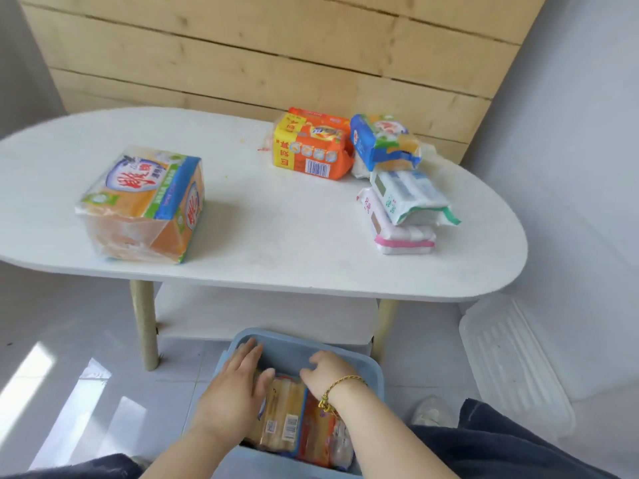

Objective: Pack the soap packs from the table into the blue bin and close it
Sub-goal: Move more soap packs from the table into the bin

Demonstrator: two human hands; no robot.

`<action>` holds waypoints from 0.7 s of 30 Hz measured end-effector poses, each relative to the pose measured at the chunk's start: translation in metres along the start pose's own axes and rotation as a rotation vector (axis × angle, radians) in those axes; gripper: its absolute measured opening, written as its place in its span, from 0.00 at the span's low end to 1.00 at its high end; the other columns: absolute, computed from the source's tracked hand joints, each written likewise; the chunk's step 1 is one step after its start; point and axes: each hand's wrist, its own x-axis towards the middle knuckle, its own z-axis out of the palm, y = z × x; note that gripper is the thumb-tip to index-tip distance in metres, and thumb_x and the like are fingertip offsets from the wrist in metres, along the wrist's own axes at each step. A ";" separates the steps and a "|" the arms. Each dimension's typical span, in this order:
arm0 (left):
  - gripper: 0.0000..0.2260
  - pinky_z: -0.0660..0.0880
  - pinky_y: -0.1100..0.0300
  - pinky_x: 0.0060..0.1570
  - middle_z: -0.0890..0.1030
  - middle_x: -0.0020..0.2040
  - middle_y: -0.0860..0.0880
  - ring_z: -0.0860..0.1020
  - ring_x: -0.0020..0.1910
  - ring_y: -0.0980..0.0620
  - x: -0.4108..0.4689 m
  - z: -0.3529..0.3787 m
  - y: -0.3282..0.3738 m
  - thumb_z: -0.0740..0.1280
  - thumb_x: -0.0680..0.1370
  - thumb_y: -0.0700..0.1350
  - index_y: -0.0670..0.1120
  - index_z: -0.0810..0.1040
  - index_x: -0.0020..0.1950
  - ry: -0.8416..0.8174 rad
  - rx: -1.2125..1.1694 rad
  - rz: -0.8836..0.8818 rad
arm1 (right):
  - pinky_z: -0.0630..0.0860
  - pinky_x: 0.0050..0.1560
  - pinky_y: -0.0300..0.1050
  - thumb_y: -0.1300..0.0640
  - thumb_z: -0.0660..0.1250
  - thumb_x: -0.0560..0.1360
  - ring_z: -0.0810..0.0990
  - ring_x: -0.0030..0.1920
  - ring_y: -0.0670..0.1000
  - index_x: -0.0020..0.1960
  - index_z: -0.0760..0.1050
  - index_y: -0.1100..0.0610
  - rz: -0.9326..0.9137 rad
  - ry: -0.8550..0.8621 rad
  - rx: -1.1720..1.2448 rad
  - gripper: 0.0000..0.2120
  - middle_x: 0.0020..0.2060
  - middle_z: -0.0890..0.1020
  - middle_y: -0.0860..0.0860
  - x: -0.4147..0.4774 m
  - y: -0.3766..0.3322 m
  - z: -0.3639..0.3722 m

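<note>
The blue bin (pixel 371 369) stands on the floor in front of the table, with soap packs lying inside. Both my hands reach into it. My left hand (pixel 238 385) and my right hand (pixel 328 373) grip the far end of a tan soap pack (pixel 283 420) from either side. An orange pack (pixel 318 433) lies beside it in the bin. On the white table (pixel 276 243) rest a large yellow soap pack (pixel 145 205) at left, an orange pack (pixel 313 145), a blue pack (pixel 383 141), a white-green pack (pixel 408 197) and a white-pink pack (pixel 401 233) at right.
A clear plastic lid (pixel 511 361) leans against the wall at right, on the floor. A wooden panel (pixel 262 53) stands behind the table. The table has a lower shelf (pixel 262 316) and pale legs. My knees and a shoe (pixel 432 411) are near the bin.
</note>
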 end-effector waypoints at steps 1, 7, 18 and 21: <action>0.22 0.60 0.62 0.68 0.54 0.76 0.54 0.57 0.74 0.55 -0.003 -0.008 0.009 0.53 0.80 0.52 0.51 0.56 0.73 0.043 -0.026 0.045 | 0.72 0.53 0.42 0.55 0.55 0.77 0.75 0.59 0.55 0.51 0.76 0.58 -0.033 0.026 -0.007 0.12 0.54 0.78 0.59 -0.015 -0.005 -0.013; 0.13 0.74 0.69 0.48 0.79 0.60 0.54 0.79 0.57 0.58 -0.037 -0.066 0.066 0.59 0.78 0.48 0.49 0.78 0.58 0.266 0.008 0.508 | 0.70 0.32 0.37 0.54 0.61 0.75 0.76 0.33 0.48 0.33 0.73 0.53 -0.350 0.083 0.173 0.12 0.32 0.78 0.53 -0.114 -0.030 -0.101; 0.36 0.44 0.65 0.69 0.83 0.53 0.45 0.81 0.54 0.45 -0.016 -0.108 0.066 0.37 0.79 0.57 0.41 0.81 0.52 0.338 0.341 0.464 | 0.67 0.60 0.46 0.50 0.65 0.71 0.69 0.63 0.58 0.58 0.73 0.56 -0.168 0.959 0.034 0.17 0.59 0.75 0.56 -0.064 -0.068 -0.243; 0.33 0.46 0.60 0.68 0.83 0.55 0.45 0.69 0.60 0.48 -0.011 -0.100 0.063 0.45 0.76 0.62 0.42 0.81 0.54 0.281 0.309 0.437 | 0.64 0.64 0.48 0.43 0.66 0.70 0.64 0.67 0.59 0.67 0.62 0.57 -0.091 0.933 -0.083 0.32 0.65 0.68 0.58 -0.042 -0.083 -0.257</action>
